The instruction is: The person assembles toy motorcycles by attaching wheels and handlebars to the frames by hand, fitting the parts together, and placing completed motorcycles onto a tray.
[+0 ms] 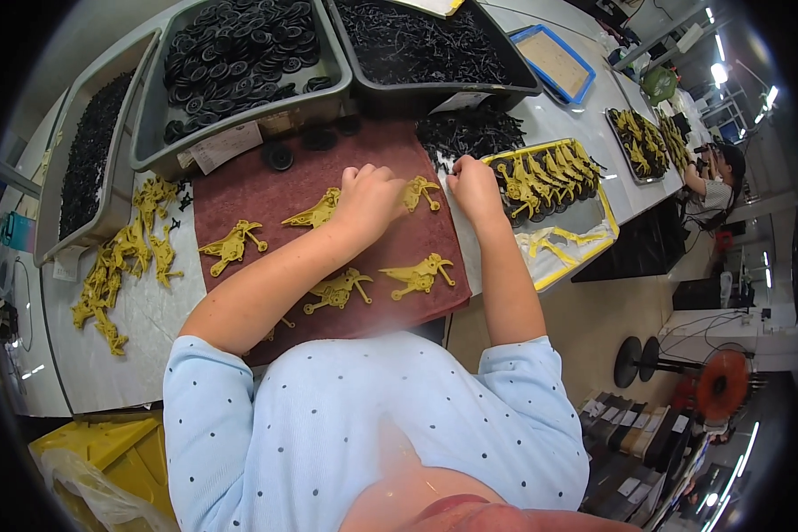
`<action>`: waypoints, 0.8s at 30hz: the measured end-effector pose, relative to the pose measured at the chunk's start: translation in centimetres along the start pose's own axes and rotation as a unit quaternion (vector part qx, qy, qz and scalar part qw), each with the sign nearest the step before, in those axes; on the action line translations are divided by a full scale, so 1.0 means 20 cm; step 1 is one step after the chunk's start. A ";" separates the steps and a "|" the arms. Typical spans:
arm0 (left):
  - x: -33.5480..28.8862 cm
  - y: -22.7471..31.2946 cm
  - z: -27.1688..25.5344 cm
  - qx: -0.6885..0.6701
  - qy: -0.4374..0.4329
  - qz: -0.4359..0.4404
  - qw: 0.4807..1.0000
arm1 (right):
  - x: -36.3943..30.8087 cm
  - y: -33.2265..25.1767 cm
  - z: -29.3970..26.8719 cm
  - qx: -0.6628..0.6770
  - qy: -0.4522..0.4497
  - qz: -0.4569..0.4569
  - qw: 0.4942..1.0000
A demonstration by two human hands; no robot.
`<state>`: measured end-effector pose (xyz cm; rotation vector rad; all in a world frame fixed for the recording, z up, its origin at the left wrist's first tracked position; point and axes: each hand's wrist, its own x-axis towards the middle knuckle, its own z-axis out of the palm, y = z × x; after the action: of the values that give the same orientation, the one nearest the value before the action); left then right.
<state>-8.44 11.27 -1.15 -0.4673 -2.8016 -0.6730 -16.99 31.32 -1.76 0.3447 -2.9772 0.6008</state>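
Observation:
My left hand [372,202] is curled above the maroon cloth [381,146], between two yellow plastic frame parts. One yellow frame part [315,213] lies to its left; another yellow part [422,193] is just at its right. Its fingertips point away from me, and whatever they hold is hidden. Near the cloth's right edge, my right hand [475,190] has its fingers drawn together beside a pile of small black parts [479,133]; I cannot see what is in them. More yellow parts rest on the cloth nearer me, such as one frame [419,276] and another [232,247].
Behind the cloth stand a grey bin of black wheels [239,66] and a bin of thin black pieces [417,40]. A yellow-edged tray [614,213] holds assembled yellow parts at right. Loose yellow parts [106,275] pile up left. A person [716,186] sits far right.

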 end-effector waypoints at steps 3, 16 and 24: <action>-0.04 0.02 -0.01 0.010 0.025 0.035 0.999 | 0.00 -0.01 -0.04 -0.004 -0.034 -0.021 0.999; -0.07 0.02 0.03 -0.020 0.055 0.118 0.991 | 0.13 -0.11 -0.18 0.374 -0.230 0.046 0.897; -0.08 0.01 0.04 -0.038 0.059 0.108 0.992 | 0.20 -0.15 -0.11 0.290 -0.308 0.003 0.906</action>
<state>-6.97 11.48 -2.26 -0.7086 -2.5734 -0.7340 -19.99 28.69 1.99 0.6735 -3.2802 1.6636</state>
